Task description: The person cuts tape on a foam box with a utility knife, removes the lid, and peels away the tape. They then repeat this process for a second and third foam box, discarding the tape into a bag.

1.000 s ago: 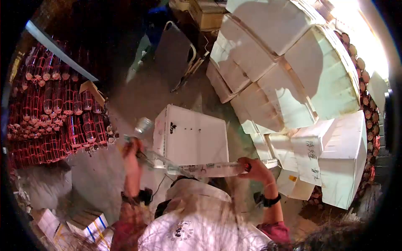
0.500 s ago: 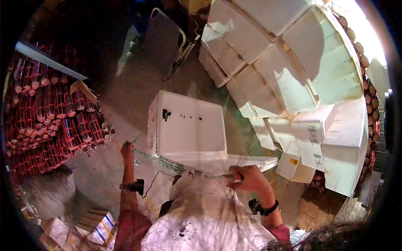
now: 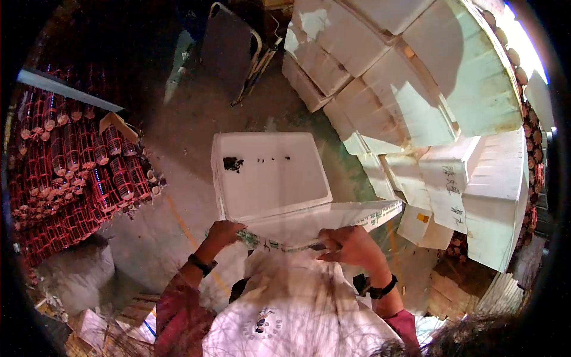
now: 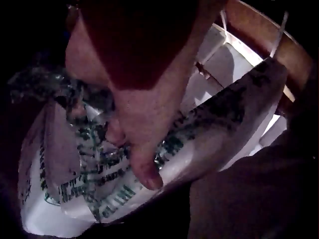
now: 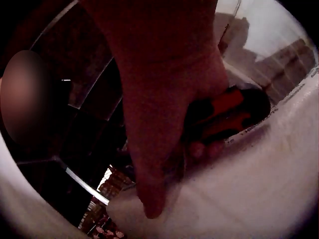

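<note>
A white foam box (image 3: pixel 267 172) stands on the floor in front of me, lid on. A strip of clear tape with green print (image 3: pixel 267 243) runs along its near edge. My left hand (image 3: pixel 225 231) is at the box's near left corner, where its thumb and fingers (image 4: pixel 144 174) grip the crumpled tape (image 4: pixel 99 184) against the foam. My right hand (image 3: pixel 348 244) rests on the near edge further right. It grips an orange-and-black tool (image 5: pixel 227 112) pressed against the box (image 5: pixel 259 189). The tool's working end is hidden.
Stacks of white foam boxes (image 3: pixel 416 89) fill the right side, one with handwriting (image 3: pixel 452 196). Red crates of bottles (image 3: pixel 65 172) line the left. A dark folded frame (image 3: pixel 229 47) leans at the back. A white sack (image 3: pixel 77 273) and cartons (image 3: pixel 95 327) lie at lower left.
My left hand has come in from the far left to the box's near left corner. The tape stretched in the air now lies on the box's edge. My right hand has dropped onto it.
</note>
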The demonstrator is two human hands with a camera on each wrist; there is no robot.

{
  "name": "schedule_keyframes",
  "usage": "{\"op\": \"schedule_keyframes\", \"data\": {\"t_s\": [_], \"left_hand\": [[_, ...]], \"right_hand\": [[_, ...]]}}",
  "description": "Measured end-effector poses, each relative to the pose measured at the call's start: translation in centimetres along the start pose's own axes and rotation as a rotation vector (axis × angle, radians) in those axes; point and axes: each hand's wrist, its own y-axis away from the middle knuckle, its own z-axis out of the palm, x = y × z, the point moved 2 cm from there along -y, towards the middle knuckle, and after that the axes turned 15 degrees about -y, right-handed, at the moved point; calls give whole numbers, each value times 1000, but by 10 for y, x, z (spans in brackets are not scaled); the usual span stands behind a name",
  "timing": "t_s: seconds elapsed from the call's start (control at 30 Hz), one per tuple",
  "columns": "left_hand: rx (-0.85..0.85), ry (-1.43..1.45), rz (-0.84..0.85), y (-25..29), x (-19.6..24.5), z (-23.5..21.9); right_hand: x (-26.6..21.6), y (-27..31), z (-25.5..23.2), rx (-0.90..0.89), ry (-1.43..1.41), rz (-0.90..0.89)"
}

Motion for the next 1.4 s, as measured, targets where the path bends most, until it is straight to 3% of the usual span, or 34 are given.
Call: {"op": "schedule_keyframes", "data": {"t_s": [0.07, 0.2, 0.23, 0.33, 0.53, 0.57, 0.67, 0.7, 0.8, 0.9, 1.0, 1.1, 1.2, 1.23, 1.33, 1.4], "left_hand": [[152, -41, 71, -14, -12, 21], [248, -12, -112, -8, -28, 14], [317, 192, -235, -4, -30, 13], [412, 828, -384, 3, -29, 4], [561, 1401, -663, -26, -28, 34], [548, 1475, -663, -35, -31, 45], [782, 1722, -323, -27, -6, 7], [723, 1902, -372, -11, 11, -22], [743, 2235, -463, -19, 3, -5], [533, 2394, -136, -16, -7, 12], [607, 2320, -206, -11, -1, 5], [694, 1735, -604, -10, -6, -11], [916, 617, -545, 3, 13, -35], [757, 524, -485, 17, 25, -60], [609, 236, -272, 30, 30, -71], [452, 276, -129, 36, 30, -72]], "right_hand": [[-1, 0, -1, -25, -22, 62], [11, 1, 0, 78, -47, -34], [15, 0, -1, 65, -53, -30], [16, -4, -2, 22, -61, -12], [14, -11, 4, -34, -59, 13], [12, -12, 6, -42, -66, 34], [17, -14, 10, -56, -23, 43], [17, -15, 10, -48, -3, 22], [14, -14, 11, -7, -5, 6], [11, -12, 8, 31, -69, 52], [12, -13, 10, 21, -45, 31], [9, -10, 13, 29, -55, 19], [8, -7, 14, 48, -49, -4], [11, -5, 13, 57, -59, 2], [13, -3, 11, 61, -34, 4], [12, -3, 8, 41, -8, 27]]}}
